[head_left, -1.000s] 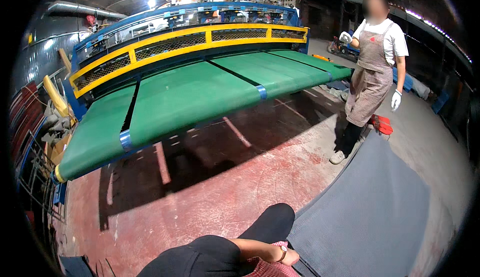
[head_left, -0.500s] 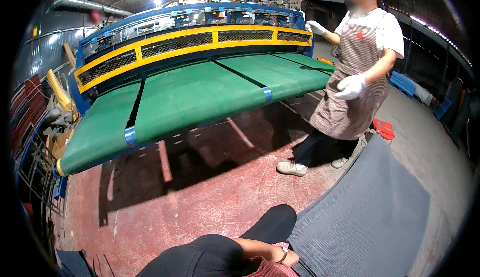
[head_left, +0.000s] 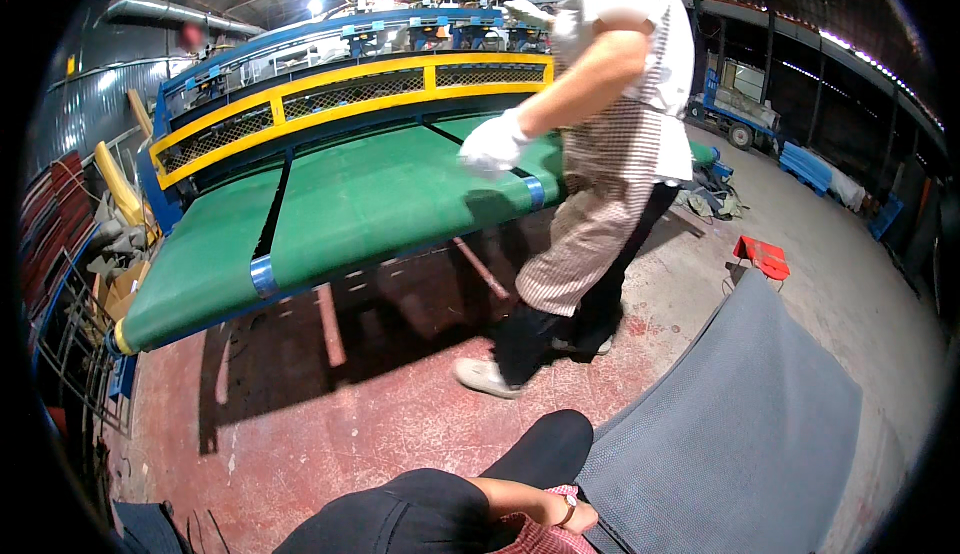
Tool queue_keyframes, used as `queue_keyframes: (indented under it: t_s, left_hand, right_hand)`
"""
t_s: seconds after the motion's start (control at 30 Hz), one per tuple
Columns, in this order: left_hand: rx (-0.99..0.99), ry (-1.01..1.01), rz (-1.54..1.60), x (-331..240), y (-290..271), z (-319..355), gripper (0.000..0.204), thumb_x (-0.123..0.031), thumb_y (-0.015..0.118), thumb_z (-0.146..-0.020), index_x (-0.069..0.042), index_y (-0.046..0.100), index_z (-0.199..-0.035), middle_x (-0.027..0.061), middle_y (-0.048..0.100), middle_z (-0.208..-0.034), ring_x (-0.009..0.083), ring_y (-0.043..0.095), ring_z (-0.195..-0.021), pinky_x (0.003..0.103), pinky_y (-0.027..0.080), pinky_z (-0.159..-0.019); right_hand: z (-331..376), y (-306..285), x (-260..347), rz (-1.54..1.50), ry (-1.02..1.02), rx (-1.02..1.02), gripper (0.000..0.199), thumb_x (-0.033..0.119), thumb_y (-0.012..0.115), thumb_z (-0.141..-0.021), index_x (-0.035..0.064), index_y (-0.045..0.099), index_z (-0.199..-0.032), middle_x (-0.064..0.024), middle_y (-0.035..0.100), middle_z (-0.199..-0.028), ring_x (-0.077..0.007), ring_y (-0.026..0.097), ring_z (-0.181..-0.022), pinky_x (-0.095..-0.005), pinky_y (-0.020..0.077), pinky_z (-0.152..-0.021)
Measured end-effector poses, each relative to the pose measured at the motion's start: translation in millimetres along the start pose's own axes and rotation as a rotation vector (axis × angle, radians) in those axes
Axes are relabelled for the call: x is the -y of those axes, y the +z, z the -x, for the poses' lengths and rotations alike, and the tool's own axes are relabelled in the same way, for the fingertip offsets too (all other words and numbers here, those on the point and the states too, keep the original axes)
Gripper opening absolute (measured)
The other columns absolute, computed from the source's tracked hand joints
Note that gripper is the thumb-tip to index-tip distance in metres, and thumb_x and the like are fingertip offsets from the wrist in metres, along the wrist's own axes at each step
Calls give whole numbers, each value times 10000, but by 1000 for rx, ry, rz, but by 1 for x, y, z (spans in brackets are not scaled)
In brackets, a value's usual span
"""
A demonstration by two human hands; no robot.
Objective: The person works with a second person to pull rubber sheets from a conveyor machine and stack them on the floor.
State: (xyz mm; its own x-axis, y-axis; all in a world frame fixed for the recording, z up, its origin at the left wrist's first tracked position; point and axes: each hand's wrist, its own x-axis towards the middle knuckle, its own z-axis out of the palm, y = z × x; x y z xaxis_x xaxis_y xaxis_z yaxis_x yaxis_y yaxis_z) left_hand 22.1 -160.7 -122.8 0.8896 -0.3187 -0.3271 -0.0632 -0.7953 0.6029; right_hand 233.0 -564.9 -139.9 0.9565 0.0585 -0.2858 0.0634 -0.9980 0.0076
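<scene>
My left hand (head_left: 580, 518), with a watch (head_left: 570, 507) on its wrist, rests low in the picture beside the near edge of a stack of grey textured mats (head_left: 730, 424). It lies against the pink checked cloth (head_left: 545, 537) over my lap. Its fingers curl down out of sight, so I cannot tell whether they grip anything. My right hand is out of the picture. Beyond my black-clad knee (head_left: 555, 444), a co-worker in a striped apron (head_left: 590, 224) walks in front of the green conveyor belt (head_left: 370, 189), one white-gloved hand (head_left: 495, 144) held over it.
A yellow guard rail (head_left: 350, 91) runs across the machine behind the belt. On the right a red stool (head_left: 762, 256) stands past the mats. Far off are a blue cart (head_left: 735, 114) and blue stacked goods (head_left: 805, 167). Dark red folded material (head_left: 60, 204) lies at the left.
The co-worker has stepped from the right toward the left and closer to me, now covering the belt's right part. The red stool and cart have come into fuller view. My left hand stays put.
</scene>
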Motion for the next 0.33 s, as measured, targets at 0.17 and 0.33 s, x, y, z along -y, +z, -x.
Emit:
queue_keyframes:
  t_s: [0.17,0.33]
  left_hand:
    - [-4,-13,-2,-2,-1,2,132,-104,545,-633,-29,591,-731,152,604,-739,291,585,-748,397,456,-627]
    - [-32,-11,-12,-8,-4,0,130,-104,546,-634,-28,592,-729,153,604,-739,291,585,-751,399,456,-631]
  right_hand:
    - [-3,2,1,23,-14,24,395,397,453,-757,64,608,-901,-143,585,-954,-300,531,-944,-379,425,-809]
    - [-6,4,-3,56,-50,57,394,401,454,-757,67,609,-899,-140,589,-947,-298,536,-936,-378,429,-803]
